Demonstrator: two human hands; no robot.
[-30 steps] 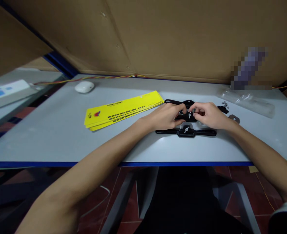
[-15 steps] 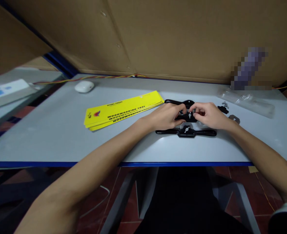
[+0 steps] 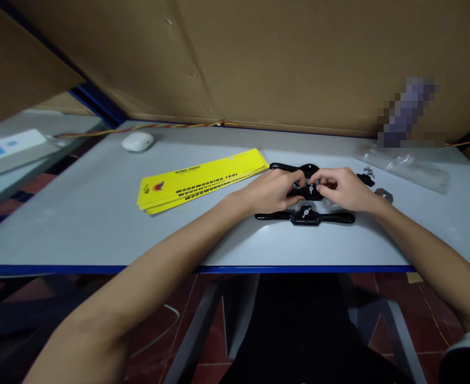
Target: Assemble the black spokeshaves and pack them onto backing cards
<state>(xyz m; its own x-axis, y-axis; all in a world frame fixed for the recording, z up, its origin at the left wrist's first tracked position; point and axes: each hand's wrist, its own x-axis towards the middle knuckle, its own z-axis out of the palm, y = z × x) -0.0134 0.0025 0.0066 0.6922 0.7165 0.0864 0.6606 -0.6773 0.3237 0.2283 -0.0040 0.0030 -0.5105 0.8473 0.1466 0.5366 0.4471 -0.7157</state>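
Fingers of the left hand (image 3: 273, 191) curl closed around the left side of a black spokeshave (image 3: 307, 192), and fingers of the right hand (image 3: 345, 189) close on its right side, thumb and forefinger pinched at the small silver wing screw (image 3: 310, 188) in its middle. The tool sits low over the desk (image 3: 79, 224), between the two hands, right of centre; whether it rests on the surface cannot be told.

Just in front of it, nearer the person, a second spokeshave (image 3: 305, 216) lies flat, handles out to either side. A third black one (image 3: 289, 168) shows partly behind the left hand. Right of the right hand lie loose parts (image 3: 369, 175) and a small metal blade (image 3: 383, 195).

A clear plastic bag (image 3: 405, 165) lies at the far right; its contents cannot be made out. Yellow cards (image 3: 201, 180) printed with "WOODWORKING TOOL" lie stacked to the left, and a white puck-shaped object (image 3: 138, 142) sits further back.

The desk is pale grey with a blue edge. Cardboard (image 3: 278, 58) walls it in behind, with a twisted red and yellow wire (image 3: 147, 127) along the base. Red tiled floor (image 3: 430, 320) shows below.
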